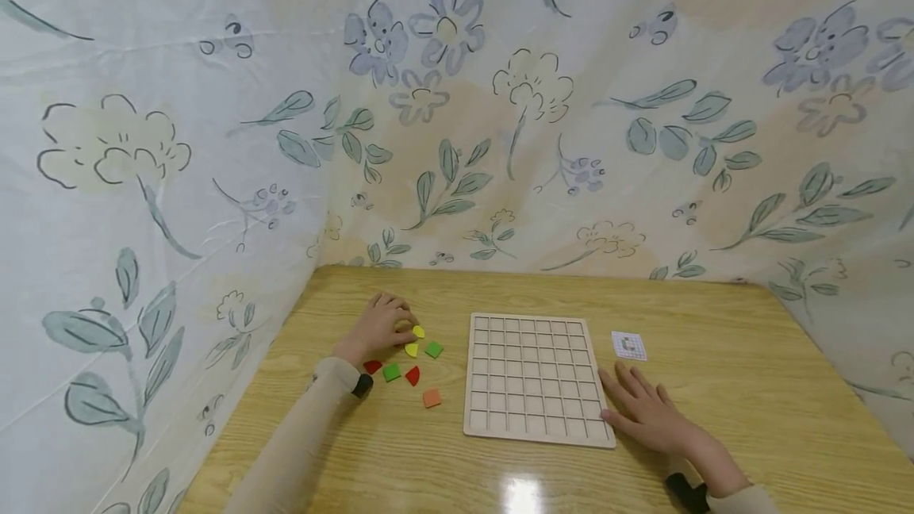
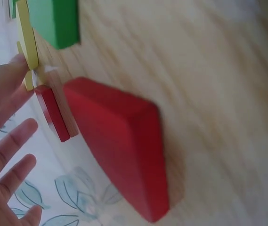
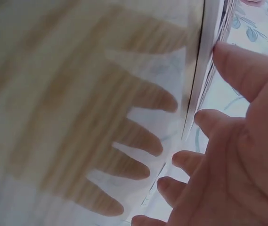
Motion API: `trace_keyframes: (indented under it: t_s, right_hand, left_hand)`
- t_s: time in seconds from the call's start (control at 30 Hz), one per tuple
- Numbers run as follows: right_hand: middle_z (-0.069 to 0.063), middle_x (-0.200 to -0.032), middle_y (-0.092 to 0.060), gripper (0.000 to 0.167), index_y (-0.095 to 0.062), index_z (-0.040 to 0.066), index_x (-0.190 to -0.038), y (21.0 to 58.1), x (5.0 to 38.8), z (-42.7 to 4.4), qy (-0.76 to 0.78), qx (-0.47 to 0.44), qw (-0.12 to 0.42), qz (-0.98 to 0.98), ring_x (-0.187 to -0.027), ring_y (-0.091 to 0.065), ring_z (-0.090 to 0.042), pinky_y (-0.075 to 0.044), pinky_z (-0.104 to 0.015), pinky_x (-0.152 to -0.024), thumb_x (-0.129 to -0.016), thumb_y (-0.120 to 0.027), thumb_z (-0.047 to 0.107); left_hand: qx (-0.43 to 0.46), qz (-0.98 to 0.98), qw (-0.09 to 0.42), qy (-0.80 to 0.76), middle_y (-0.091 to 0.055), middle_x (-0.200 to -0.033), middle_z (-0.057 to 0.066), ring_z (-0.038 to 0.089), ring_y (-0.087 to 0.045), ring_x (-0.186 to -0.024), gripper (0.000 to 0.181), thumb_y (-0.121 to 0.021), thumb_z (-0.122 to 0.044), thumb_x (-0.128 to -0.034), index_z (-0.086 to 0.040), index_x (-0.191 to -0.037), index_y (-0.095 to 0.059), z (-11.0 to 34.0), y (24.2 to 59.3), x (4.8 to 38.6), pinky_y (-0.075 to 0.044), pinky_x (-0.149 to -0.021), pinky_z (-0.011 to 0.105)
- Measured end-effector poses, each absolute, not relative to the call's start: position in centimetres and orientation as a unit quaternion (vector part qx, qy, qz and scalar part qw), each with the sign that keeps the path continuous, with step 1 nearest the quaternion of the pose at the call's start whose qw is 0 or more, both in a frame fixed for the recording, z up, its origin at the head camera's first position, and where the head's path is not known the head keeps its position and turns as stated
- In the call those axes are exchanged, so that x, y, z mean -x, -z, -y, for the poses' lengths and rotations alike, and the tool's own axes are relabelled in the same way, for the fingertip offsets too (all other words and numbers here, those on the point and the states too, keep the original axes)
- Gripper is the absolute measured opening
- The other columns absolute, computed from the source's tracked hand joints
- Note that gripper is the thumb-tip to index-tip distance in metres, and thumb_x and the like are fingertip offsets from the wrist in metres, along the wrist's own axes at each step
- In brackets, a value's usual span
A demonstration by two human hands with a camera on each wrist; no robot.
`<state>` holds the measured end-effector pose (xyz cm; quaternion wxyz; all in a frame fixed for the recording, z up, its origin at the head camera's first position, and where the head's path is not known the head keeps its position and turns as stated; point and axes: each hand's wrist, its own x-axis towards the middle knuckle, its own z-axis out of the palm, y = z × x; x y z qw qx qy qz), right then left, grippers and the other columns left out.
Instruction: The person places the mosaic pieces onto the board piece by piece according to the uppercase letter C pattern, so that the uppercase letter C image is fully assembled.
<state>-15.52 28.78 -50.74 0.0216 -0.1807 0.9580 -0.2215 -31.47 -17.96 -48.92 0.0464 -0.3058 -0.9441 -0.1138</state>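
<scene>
At the left of the table my left hand (image 1: 382, 324) pinches a small yellow piece (image 1: 418, 331) between thumb and index finger; the other fingers are spread in the left wrist view. A second yellow piece (image 1: 412, 350) with a curved edge lies just below the thumb. Around it are green squares (image 1: 434, 349), an orange piece (image 1: 432, 398) and red wedge pieces (image 1: 412, 375), one partly hidden by the wrist. My right hand (image 1: 646, 412) lies with extended fingers at the right edge of the wooden grid board (image 1: 539, 440), its thumb touching that edge.
A small printed pattern card (image 1: 629, 345) lies on the table (image 1: 743, 355) beyond the right hand. Floral cloth (image 1: 457, 141) hangs behind the table and along the left side. Light reflects off the table's front.
</scene>
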Motion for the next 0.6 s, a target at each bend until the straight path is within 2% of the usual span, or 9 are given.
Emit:
trace_keyframes:
  t_s: [0.1, 0.23, 0.47, 0.6]
  right_hand:
    - [-0.032, -0.144, -0.023, 0.061, -0.035, 0.015, -0.144, 51.4, 15.8, -29.0, 0.23, 0.19, 0.005, -0.954, -0.13, -0.015, -0.056, -0.011, -0.078, -0.086, -0.091, -0.054, 0.038]
    - [-0.033, -0.144, -0.023, 0.061, -0.034, 0.019, -0.144, 51.7, 16.0, -29.1, 0.238, 0.19, 0.013, -0.953, -0.129, -0.016, -0.058, -0.009, -0.077, -0.086, -0.091, -0.055, 0.041]
    - [-0.034, -0.145, -0.019, 0.063, -0.035, 0.013, -0.144, 50.6, 15.9, -28.8, 0.263, 0.183, 0.05, -0.946, -0.129, -0.012, -0.059, -0.007, -0.078, -0.086, -0.09, -0.056, 0.039]
    - [-0.034, -0.146, -0.015, 0.064, -0.032, 0.015, -0.145, 50.0, 15.9, -28.8, 0.268, 0.178, 0.077, -0.944, -0.13, -0.009, -0.059, -0.004, -0.078, -0.086, -0.091, -0.056, 0.038]
  left_hand:
    - [0.299, 0.946, 0.048, 0.113, -0.058, -0.11, 0.0, 0.026, -0.044, -0.113, 0.028, -0.067, -0.043, -0.0814, -0.022, -0.099, -0.071, 17.8, 48.9, 31.5, -0.019, -0.106, 0.056]
    - [0.297, 0.946, 0.059, 0.113, -0.058, -0.11, 0.0, 0.025, -0.045, -0.112, 0.029, -0.067, -0.045, -0.0805, -0.023, -0.098, -0.071, 17.6, 49.0, 31.4, -0.02, -0.106, 0.055]
    - [0.29, 0.948, 0.075, 0.109, -0.059, -0.109, 0.0, 0.023, -0.047, -0.11, 0.031, -0.067, -0.048, -0.0794, -0.024, -0.098, -0.072, 17.0, 49.2, 31.3, -0.026, -0.104, 0.049]
    - [0.287, 0.948, 0.091, 0.105, -0.059, -0.107, 0.0, 0.023, -0.047, -0.107, 0.031, -0.068, -0.047, -0.0793, -0.022, -0.097, -0.072, 16.5, 49.3, 31.3, -0.027, -0.103, 0.048]
